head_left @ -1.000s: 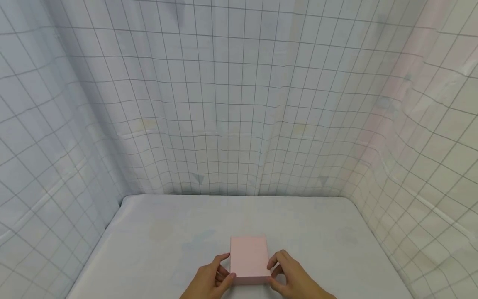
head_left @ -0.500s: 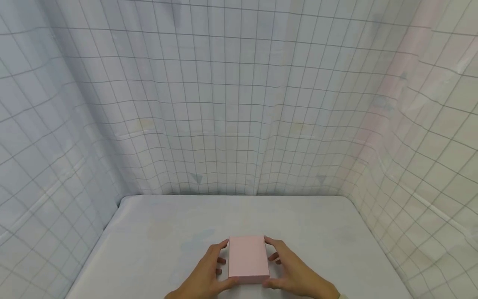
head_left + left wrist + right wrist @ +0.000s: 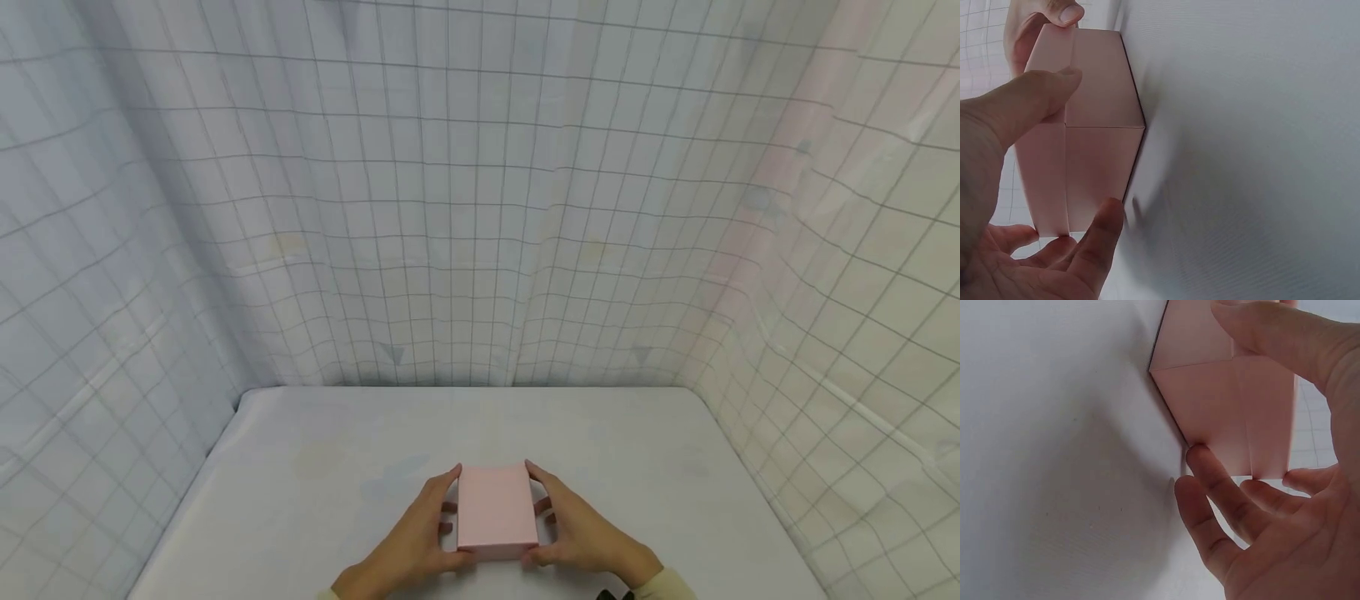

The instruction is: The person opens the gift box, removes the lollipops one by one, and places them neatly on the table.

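A pink lidded box (image 3: pixel 497 508) sits at the near middle of the white table, a lid seam running round its sides. My left hand (image 3: pixel 416 529) grips its left end, index finger reaching the far corner and thumb on the near face. From the right, my right hand (image 3: pixel 579 533) holds it the same way. In the left wrist view the thumb (image 3: pixel 1041 94) lies across the lid seam of the box (image 3: pixel 1100 81), and a fingertip touches the side low down. The right wrist view has fingertips (image 3: pixel 1204 456) at the box's (image 3: pixel 1204 406) lower edge, close over the tabletop.
The white-covered table (image 3: pixel 337 442) extends beyond the box to its back edge. White curtains with a dark grid (image 3: pixel 472 208) hang behind and on both sides. A pale sleeve (image 3: pixel 666 586) shows at the right wrist.
Both hands have slid forward along the box's sides, with index fingers spread out to its far corners and thumbs at the near face. The view has shifted slightly.
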{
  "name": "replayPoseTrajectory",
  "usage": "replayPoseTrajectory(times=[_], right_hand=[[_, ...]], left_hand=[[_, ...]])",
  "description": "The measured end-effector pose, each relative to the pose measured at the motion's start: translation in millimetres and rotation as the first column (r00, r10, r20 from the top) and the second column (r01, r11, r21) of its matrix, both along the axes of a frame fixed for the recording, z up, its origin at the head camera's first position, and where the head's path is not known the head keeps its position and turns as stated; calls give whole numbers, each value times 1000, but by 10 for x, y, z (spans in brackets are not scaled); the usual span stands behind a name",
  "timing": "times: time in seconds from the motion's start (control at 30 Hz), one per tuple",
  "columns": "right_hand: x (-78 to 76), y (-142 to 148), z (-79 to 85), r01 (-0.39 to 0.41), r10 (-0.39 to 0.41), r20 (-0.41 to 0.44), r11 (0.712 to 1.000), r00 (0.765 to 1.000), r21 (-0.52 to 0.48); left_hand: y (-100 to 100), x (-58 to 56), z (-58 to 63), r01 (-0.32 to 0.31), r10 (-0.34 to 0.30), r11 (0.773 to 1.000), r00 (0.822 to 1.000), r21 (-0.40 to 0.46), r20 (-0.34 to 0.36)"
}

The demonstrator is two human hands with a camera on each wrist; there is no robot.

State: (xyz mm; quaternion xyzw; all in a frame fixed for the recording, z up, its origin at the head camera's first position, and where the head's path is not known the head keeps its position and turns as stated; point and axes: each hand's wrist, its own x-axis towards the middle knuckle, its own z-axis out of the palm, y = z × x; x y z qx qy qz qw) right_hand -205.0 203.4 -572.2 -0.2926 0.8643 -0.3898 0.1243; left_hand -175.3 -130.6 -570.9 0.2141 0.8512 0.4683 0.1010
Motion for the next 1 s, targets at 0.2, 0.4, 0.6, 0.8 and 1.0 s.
replayPoseTrajectory(times=[0.2, 0.4, 0.6, 0.8, 1.0], right_hand=[[-36, 16, -11, 6, -5, 22, 1000, 1000, -25], [-55, 7, -5, -1, 2, 26, 999, 1000, -33], [-66, -1, 12, -10, 10, 4, 999, 1000, -36], [-40, 7, 20, -4, 4, -1, 999, 1000, -45], [1, 17, 24, -10, 11, 6, 998, 1000, -66]], left_hand=[[14, -27, -13, 15, -17, 998, 999, 56, 34], [12, -18, -4, 3, -6, 998, 999, 62, 46], [-9, -27, 19, 4, -6, 998, 999, 59, 36], [-25, -42, 15, 18, -18, 999, 1000, 46, 2], [-36, -28, 10, 22, -22, 999, 1000, 42, 1]])
